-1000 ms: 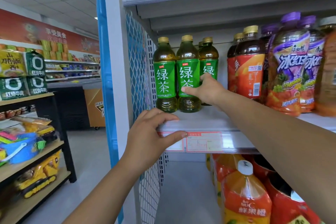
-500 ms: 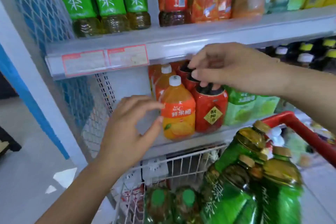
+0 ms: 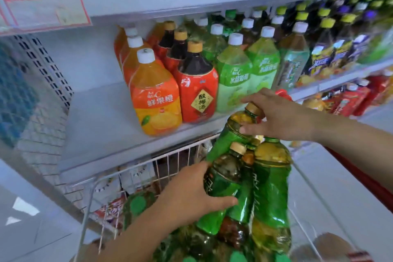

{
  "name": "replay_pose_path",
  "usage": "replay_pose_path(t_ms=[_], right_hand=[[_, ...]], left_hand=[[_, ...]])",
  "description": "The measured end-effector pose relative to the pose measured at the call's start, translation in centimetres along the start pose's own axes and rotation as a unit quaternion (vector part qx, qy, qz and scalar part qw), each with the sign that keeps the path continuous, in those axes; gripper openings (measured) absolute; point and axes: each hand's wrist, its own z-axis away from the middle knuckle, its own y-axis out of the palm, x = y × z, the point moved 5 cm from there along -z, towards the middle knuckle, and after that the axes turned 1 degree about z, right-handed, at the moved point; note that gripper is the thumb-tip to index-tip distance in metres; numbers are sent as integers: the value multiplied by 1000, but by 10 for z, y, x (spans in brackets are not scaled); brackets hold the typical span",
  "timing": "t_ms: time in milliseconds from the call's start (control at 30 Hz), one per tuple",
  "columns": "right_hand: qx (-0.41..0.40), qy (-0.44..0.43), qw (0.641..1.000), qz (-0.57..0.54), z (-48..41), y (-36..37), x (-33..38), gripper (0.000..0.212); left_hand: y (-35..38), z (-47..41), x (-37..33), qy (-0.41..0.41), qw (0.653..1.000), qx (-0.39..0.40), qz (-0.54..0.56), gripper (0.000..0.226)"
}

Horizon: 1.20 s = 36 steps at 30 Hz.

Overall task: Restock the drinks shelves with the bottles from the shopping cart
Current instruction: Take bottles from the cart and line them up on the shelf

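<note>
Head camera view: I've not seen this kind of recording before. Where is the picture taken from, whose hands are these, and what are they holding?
There is no machine here. A person wears one wide-angle camera on the head, looking forward and down, so you see their own two bare arms from above. The left hand has its grip round a green tea bottle in the wire shopping cart. The right hand curls round the neck of a second green tea bottle, which is higher up and tilted. More green bottles crowd the cart beside them. Behind is the drinks shelf, with a bare stretch on its left. Next along it are an orange juice bottle, a red-labelled dark drink and rows of pale green bottles.
</note>
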Motion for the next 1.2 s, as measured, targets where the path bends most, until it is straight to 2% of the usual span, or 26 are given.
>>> replay_pose_path(t_ms=[100, 233, 300, 400, 533, 733, 800, 933, 1067, 1133, 1200], right_hand=[[-4, 33, 997, -63, -5, 1, 4, 74], [-30, 49, 983, -177, -9, 2, 14, 63], [-28, 36, 978, -203, -10, 5, 23, 56], [13, 18, 982, -189, -11, 15, 37, 64], [-12, 1, 987, -161, -8, 17, 51, 68], [-53, -18, 967, -249, 2, -8, 70, 69], [-85, -43, 950, -297, 3, -31, 80, 65], [-138, -148, 890, -407, 6, -82, 117, 52], [-204, -232, 844, -438, 5, -135, 154, 59], [-246, -265, 831, -422, 3, -162, 170, 55], [-285, -300, 803, -429, 3, -188, 187, 45]], left_hand=[[1, 0, 1, -14, 999, 4, 37, 62], [0, 8, 11, -57, 979, -16, 195, 37], [-10, 15, 17, -61, 961, -51, 265, 41], [-35, 28, 23, -51, 935, -119, 329, 47], [-55, 41, 25, -24, 919, -162, 357, 61], [-96, 54, 15, 39, 929, -203, 308, 62], [-114, 59, 12, 52, 922, -235, 302, 64], [-159, 73, -2, 89, 900, -318, 283, 62], [-212, 96, -22, 118, 872, -395, 264, 64], [-239, 113, -32, 131, 859, -431, 242, 55], [-265, 129, -40, 142, 844, -466, 226, 40]])
